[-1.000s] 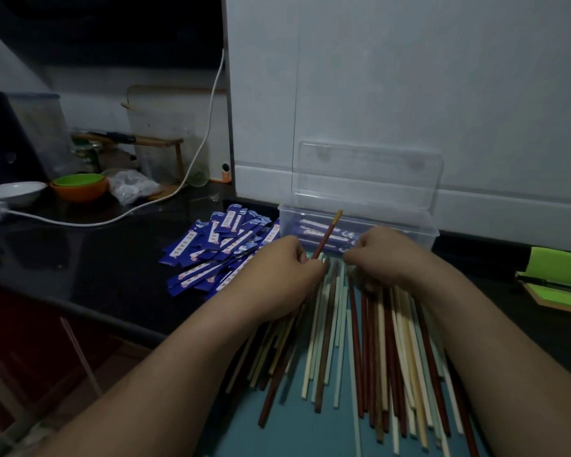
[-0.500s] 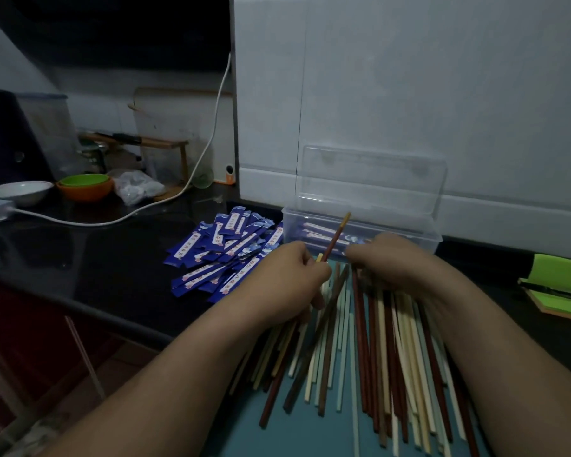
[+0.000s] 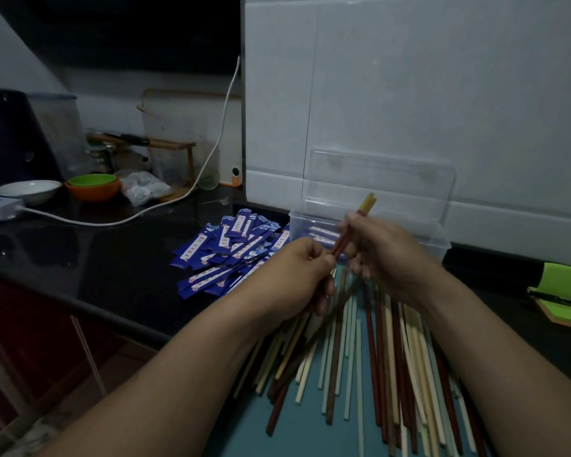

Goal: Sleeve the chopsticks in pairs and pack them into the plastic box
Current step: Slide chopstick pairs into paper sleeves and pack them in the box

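Several loose chopsticks [image 3: 370, 354], brown, red and cream, lie spread on a teal mat in front of me. My left hand [image 3: 297, 275] grips a red-brown chopstick with a yellow tip [image 3: 367, 203], raised and tilted up to the right. My right hand [image 3: 383, 249] pinches the same chopstick higher up, just below the tip. A pile of blue paper sleeves [image 3: 231, 249] lies to the left. The clear plastic box [image 3: 439, 239] stands behind my hands, its lid open against the wall, with a few sleeved pairs inside.
The black counter [image 3: 96, 258] ends at a front edge on the left. A white cable [image 3: 119, 221], a white bowl [image 3: 28, 189], an orange and green bowl [image 3: 93, 188] and a plastic bag [image 3: 144, 191] sit at the back left. A green notebook [image 3: 561, 291] lies at right.
Both hands rose off the chopstick pile. My right hand left the pile and took hold of the raised chopstick that my left hand was holding.
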A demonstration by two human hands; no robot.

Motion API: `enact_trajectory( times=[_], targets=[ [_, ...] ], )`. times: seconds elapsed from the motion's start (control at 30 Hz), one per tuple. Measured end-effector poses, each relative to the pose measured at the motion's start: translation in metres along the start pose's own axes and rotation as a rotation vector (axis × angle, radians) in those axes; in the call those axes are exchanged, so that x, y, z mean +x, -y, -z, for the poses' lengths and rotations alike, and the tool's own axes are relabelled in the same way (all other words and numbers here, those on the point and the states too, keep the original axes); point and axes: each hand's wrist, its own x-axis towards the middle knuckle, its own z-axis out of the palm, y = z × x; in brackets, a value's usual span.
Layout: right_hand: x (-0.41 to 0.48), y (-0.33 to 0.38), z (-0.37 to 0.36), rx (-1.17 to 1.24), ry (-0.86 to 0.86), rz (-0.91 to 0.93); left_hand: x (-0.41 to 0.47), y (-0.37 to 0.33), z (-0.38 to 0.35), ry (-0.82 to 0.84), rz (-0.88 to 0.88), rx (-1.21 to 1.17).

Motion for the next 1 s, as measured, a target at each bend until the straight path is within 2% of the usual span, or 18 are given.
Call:
enact_trajectory(
  times=[0.07,0.2,0.33,0.4,0.47,0.57,0.67,0.77,1.0],
  targets=[
    [-0.002,-0.003,-0.004,-0.054,0.06,0.023,0.0,0.0,0.0,-0.001,-0.008,-0.015],
    [-0.002,0.004,0.005,0.004,-0.099,0.107,-0.001,0.002,0.007,-0.065,0.032,0.063],
    [-0.006,0.001,-0.003,-0.012,0.073,0.068,0.003,0.006,0.006,-0.149,0.005,0.092],
    [-0.005,-0.002,-0.008,-0.036,0.089,0.069,0.006,0.007,0.006,-0.182,-0.009,0.156],
    [-0.003,-0.002,-0.005,-0.018,0.029,0.098,0.01,0.012,0.012,-0.287,-0.051,0.362],
    [-0.004,-0.003,-0.001,-0.048,0.002,0.109,0.015,0.018,0.03,-0.42,-0.026,0.869],
    [-0.005,-0.005,-0.005,-0.079,0.014,0.104,0.013,0.018,0.037,-0.317,0.129,1.077],
    [-0.005,-0.004,-0.005,-0.095,0.019,0.1,0.011,0.021,0.035,-0.251,0.2,1.131],
    [-0.005,-0.004,-0.004,-0.122,0.015,0.098,0.007,0.018,0.038,-0.378,0.139,0.971]
  ],
)
